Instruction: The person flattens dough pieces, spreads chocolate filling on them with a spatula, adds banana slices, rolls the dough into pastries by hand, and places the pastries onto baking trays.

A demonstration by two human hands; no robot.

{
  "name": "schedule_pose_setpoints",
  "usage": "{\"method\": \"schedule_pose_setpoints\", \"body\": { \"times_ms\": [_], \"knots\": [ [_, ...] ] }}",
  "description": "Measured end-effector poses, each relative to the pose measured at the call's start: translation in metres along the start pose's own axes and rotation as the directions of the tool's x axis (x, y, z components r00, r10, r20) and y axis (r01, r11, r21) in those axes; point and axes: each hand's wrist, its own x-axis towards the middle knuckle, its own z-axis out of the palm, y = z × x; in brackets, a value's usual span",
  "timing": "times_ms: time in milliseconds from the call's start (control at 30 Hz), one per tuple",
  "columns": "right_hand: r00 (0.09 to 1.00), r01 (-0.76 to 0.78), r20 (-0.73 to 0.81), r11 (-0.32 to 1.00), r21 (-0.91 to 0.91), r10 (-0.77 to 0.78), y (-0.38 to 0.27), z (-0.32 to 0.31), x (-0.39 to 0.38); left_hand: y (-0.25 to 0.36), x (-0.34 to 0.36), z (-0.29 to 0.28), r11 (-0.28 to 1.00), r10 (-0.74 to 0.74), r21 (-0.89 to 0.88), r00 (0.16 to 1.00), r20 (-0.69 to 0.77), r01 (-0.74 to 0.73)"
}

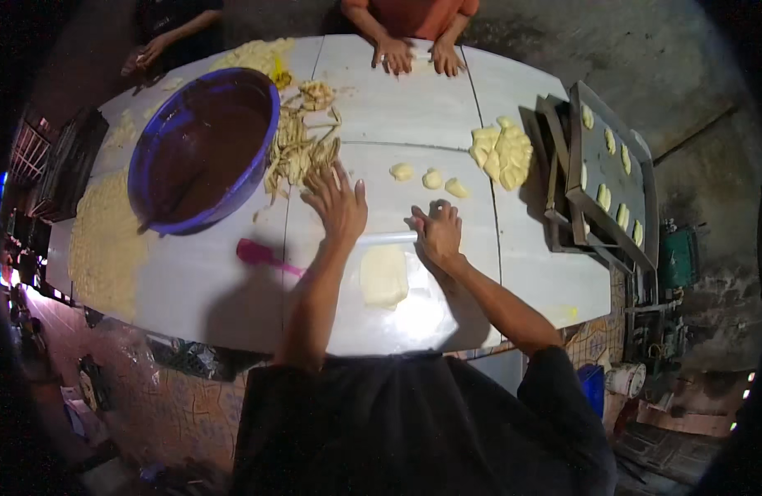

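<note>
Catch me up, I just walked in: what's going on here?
The person's left hand is at a loose heap of brownish-yellow strips; the right hand rests on the right end of a white rolling pin. A flat, pale-yellow dough rectangle lies nearer the person. Another person's hands are across the white tabletop.

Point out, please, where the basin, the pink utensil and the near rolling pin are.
Basin (252, 176): head view, on its blue rim at the lower right.
Pink utensil (253, 252): head view, on its wide end.
Near rolling pin (387, 238): head view, on its bare middle.
</note>
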Motion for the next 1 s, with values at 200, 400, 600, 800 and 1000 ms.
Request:
{"method": "schedule_pose_setpoints", "body": {
  "times_ms": [200,400,600,800,1000],
  "knots": [
    [0.994,-0.012,-0.088,0.886,0.464,0.059,-0.038,-0.014,0.016,-0.036,-0.063,-0.056,0.822,0.556,-0.379,0.746,0.367,-0.426],
    [0.944,-0.018,0.218,0.623,0.782,-0.246,-0.144,0.038,0.047,-0.099,-0.181,-0.109,0.993,-0.061,-0.095,0.994,0.091,0.070],
    [0.897,0.375,0.124,0.878,0.296,-0.425,-0.284,0.102,0.050,-0.186,-0.258,-0.092,0.773,-0.485,0.366,0.855,-0.184,0.517],
    [0.623,0.315,0.422,0.704,0.636,-0.659,-0.272,0.105,0.055,-0.202,-0.245,-0.060,0.489,-0.866,0.005,0.485,0.125,0.872],
    [0.490,0.743,-0.025,0.403,0.534,-0.871,-0.358,-0.023,0.174,-0.197,-0.239,-0.107,0.739,-0.661,-0.048,0.710,-0.244,0.672]
  ]
}}
